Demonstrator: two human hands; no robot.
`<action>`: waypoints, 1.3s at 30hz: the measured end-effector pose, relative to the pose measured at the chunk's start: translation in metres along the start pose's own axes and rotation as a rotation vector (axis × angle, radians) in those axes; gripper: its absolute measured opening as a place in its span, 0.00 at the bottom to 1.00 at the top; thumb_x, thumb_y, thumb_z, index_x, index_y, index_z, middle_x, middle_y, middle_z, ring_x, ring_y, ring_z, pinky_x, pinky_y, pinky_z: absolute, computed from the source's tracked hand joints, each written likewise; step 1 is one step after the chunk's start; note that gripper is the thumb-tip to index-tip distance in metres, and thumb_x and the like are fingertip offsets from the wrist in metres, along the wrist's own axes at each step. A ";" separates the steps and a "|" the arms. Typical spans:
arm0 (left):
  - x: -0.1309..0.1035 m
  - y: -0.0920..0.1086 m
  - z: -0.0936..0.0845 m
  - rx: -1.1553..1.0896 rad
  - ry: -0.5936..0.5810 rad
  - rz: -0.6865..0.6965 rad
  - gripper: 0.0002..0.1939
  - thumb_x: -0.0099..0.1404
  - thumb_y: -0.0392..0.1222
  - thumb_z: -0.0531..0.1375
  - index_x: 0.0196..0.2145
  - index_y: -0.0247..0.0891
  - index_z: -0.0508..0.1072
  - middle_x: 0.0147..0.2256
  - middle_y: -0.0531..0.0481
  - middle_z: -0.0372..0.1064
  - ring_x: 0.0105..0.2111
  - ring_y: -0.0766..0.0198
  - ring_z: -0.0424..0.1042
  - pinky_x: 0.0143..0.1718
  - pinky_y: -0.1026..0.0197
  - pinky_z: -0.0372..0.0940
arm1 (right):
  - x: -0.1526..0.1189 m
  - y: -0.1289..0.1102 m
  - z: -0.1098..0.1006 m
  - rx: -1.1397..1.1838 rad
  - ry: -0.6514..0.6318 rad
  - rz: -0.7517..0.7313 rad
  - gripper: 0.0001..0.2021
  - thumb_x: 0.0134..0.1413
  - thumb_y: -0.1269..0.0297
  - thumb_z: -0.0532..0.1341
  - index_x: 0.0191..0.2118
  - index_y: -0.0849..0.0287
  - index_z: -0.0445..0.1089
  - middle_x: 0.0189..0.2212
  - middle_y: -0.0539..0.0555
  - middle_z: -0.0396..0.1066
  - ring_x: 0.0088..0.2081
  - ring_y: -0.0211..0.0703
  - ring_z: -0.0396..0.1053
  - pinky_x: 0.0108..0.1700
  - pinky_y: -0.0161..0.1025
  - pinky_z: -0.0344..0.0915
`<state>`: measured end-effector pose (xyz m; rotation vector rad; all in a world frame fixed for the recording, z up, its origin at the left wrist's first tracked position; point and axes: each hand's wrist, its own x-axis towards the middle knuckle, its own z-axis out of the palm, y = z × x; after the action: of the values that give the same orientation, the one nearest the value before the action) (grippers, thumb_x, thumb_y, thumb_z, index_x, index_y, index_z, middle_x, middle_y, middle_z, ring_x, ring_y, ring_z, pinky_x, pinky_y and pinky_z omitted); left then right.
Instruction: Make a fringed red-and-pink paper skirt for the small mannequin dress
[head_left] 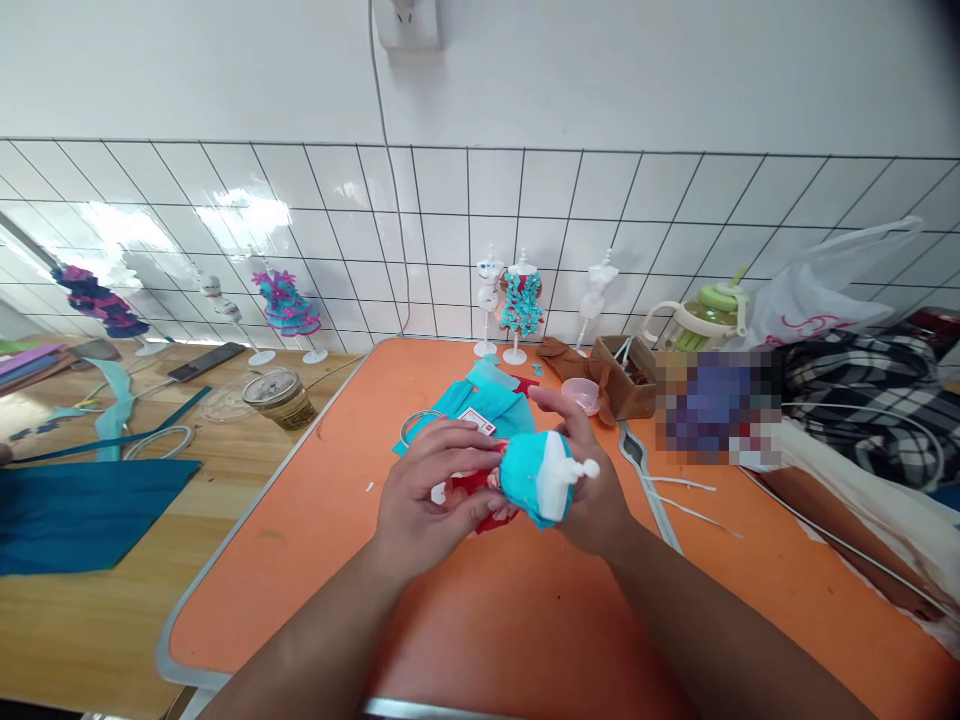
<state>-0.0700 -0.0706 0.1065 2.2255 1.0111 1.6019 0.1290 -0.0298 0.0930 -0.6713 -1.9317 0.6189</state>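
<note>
Between my hands, above the orange table (300,560), a small white dress form (556,480) lies tilted with its knobbed neck toward the right. Turquoise material (523,476) wraps its torso, and red material (487,505) shows below that. My left hand (439,485) has its thumb and fingers closed on the red part. My right hand (600,490) curls round the form's far side; its lower fingers are hidden behind the form. Just beyond my hands lie turquoise sheets (510,410) with a white label (478,421) and a ring of wire (420,425).
Several small dress forms (521,310) stand along the tiled wall. A brown box (626,375), a pink dish (580,396) and a green-lidded jug (709,315) are at right. A wooden table at left bears a lidded cup (280,400), a phone (207,362) and blue cloth (90,515).
</note>
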 end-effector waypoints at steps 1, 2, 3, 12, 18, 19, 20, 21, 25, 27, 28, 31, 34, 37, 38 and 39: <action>0.001 0.001 -0.002 0.025 0.009 0.045 0.10 0.56 0.41 0.68 0.38 0.47 0.78 0.39 0.50 0.78 0.45 0.56 0.73 0.55 0.47 0.60 | -0.002 -0.003 0.002 0.015 0.023 0.003 0.08 0.53 0.56 0.64 0.36 0.53 0.76 0.62 0.54 0.53 0.58 0.57 0.59 0.52 0.52 0.65; 0.002 0.002 -0.004 0.047 0.010 0.075 0.08 0.56 0.41 0.68 0.36 0.47 0.78 0.36 0.51 0.78 0.45 0.56 0.73 0.55 0.47 0.59 | -0.003 -0.005 0.003 0.033 0.039 0.004 0.08 0.53 0.56 0.63 0.33 0.53 0.76 0.61 0.54 0.55 0.56 0.57 0.59 0.51 0.52 0.65; 0.003 0.002 -0.006 0.067 -0.003 0.087 0.06 0.56 0.42 0.68 0.34 0.47 0.78 0.34 0.52 0.78 0.44 0.56 0.73 0.56 0.46 0.58 | -0.003 -0.005 0.004 0.048 0.045 0.002 0.07 0.53 0.56 0.64 0.32 0.52 0.77 0.61 0.53 0.56 0.56 0.57 0.60 0.52 0.53 0.64; -0.001 -0.021 0.002 -0.150 -0.045 -0.033 0.07 0.58 0.47 0.66 0.36 0.47 0.78 0.33 0.50 0.78 0.46 0.55 0.72 0.53 0.47 0.61 | 0.000 -0.004 0.004 0.000 0.046 0.037 0.08 0.46 0.60 0.67 0.37 0.49 0.77 0.57 0.55 0.60 0.53 0.57 0.61 0.50 0.55 0.63; -0.002 -0.021 -0.002 -0.026 -0.094 -0.087 0.33 0.47 0.55 0.71 0.51 0.47 0.73 0.50 0.43 0.71 0.54 0.48 0.66 0.56 0.45 0.61 | 0.003 0.003 0.003 -0.050 0.100 0.065 0.06 0.41 0.68 0.68 0.30 0.53 0.74 0.52 0.55 0.60 0.48 0.52 0.61 0.47 0.48 0.64; 0.000 -0.019 -0.004 0.034 -0.108 -0.065 0.28 0.49 0.52 0.71 0.48 0.47 0.75 0.48 0.44 0.72 0.53 0.49 0.67 0.56 0.46 0.61 | 0.003 0.003 0.004 -0.064 0.106 0.066 0.05 0.41 0.68 0.68 0.28 0.54 0.73 0.48 0.55 0.60 0.46 0.50 0.61 0.45 0.46 0.64; 0.002 -0.017 -0.006 0.083 -0.123 -0.042 0.23 0.50 0.49 0.71 0.45 0.47 0.76 0.45 0.45 0.74 0.52 0.50 0.68 0.56 0.46 0.61 | 0.003 0.003 0.005 -0.073 0.099 0.068 0.04 0.41 0.68 0.68 0.26 0.55 0.72 0.44 0.55 0.61 0.43 0.48 0.62 0.43 0.45 0.64; 0.003 -0.016 -0.008 0.116 -0.135 -0.024 0.19 0.51 0.47 0.70 0.42 0.47 0.77 0.43 0.46 0.75 0.52 0.50 0.68 0.55 0.46 0.61 | 0.003 0.002 0.005 -0.083 0.081 0.070 0.05 0.42 0.67 0.68 0.26 0.56 0.71 0.40 0.54 0.60 0.40 0.46 0.62 0.40 0.43 0.64; 0.004 -0.016 -0.012 0.129 -0.191 0.038 0.15 0.54 0.44 0.69 0.39 0.44 0.74 0.39 0.47 0.77 0.50 0.52 0.70 0.55 0.48 0.61 | 0.002 -0.004 0.001 -0.174 -0.047 -0.015 0.07 0.46 0.65 0.67 0.34 0.55 0.72 0.34 0.53 0.64 0.37 0.45 0.63 0.38 0.42 0.60; 0.002 -0.018 -0.013 0.145 -0.229 0.078 0.16 0.56 0.43 0.68 0.42 0.43 0.73 0.40 0.46 0.77 0.50 0.53 0.71 0.55 0.49 0.61 | 0.003 -0.006 -0.003 -0.191 -0.130 -0.086 0.11 0.49 0.65 0.66 0.40 0.54 0.72 0.36 0.53 0.69 0.38 0.46 0.65 0.39 0.42 0.59; 0.001 -0.019 -0.014 0.171 -0.247 0.090 0.17 0.57 0.43 0.67 0.44 0.43 0.72 0.41 0.45 0.77 0.49 0.54 0.72 0.56 0.49 0.59 | 0.003 -0.007 -0.005 -0.187 -0.165 -0.120 0.12 0.50 0.65 0.66 0.43 0.54 0.71 0.37 0.53 0.71 0.38 0.45 0.66 0.39 0.42 0.59; -0.002 -0.019 -0.013 0.281 -0.253 0.167 0.17 0.60 0.41 0.64 0.48 0.44 0.71 0.43 0.46 0.77 0.50 0.56 0.72 0.59 0.48 0.54 | 0.003 -0.009 -0.009 -0.213 -0.186 -0.261 0.11 0.53 0.66 0.65 0.44 0.54 0.69 0.38 0.53 0.74 0.38 0.45 0.67 0.40 0.42 0.58; -0.003 -0.014 -0.013 0.349 -0.154 0.338 0.17 0.60 0.38 0.63 0.47 0.49 0.72 0.40 0.52 0.79 0.47 0.59 0.73 0.60 0.48 0.52 | 0.000 -0.015 -0.013 -0.340 -0.124 -0.446 0.09 0.58 0.68 0.61 0.45 0.52 0.69 0.37 0.51 0.75 0.38 0.44 0.67 0.41 0.43 0.57; -0.006 -0.010 -0.016 0.429 -0.037 0.438 0.17 0.61 0.37 0.62 0.46 0.52 0.73 0.37 0.56 0.80 0.41 0.62 0.73 0.61 0.48 0.51 | -0.003 -0.022 -0.017 -0.418 -0.027 -0.593 0.06 0.59 0.69 0.60 0.41 0.51 0.68 0.39 0.50 0.76 0.38 0.42 0.68 0.41 0.43 0.57; -0.009 -0.010 -0.017 0.464 -0.005 0.469 0.15 0.61 0.37 0.62 0.45 0.53 0.73 0.35 0.57 0.80 0.40 0.63 0.72 0.62 0.49 0.50 | -0.005 -0.023 -0.018 -0.428 0.005 -0.626 0.05 0.58 0.70 0.60 0.39 0.51 0.67 0.40 0.49 0.76 0.38 0.42 0.68 0.41 0.43 0.58; -0.012 -0.012 -0.017 0.489 0.025 0.502 0.14 0.61 0.37 0.62 0.43 0.54 0.74 0.34 0.59 0.79 0.39 0.63 0.71 0.62 0.49 0.48 | -0.005 -0.025 -0.018 -0.432 0.044 -0.651 0.05 0.57 0.70 0.60 0.36 0.51 0.66 0.41 0.49 0.75 0.38 0.42 0.67 0.41 0.43 0.58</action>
<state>-0.0923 -0.0734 0.0974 2.9884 0.9849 1.7060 0.1428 -0.0487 0.1137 -0.2684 -2.1013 -0.2212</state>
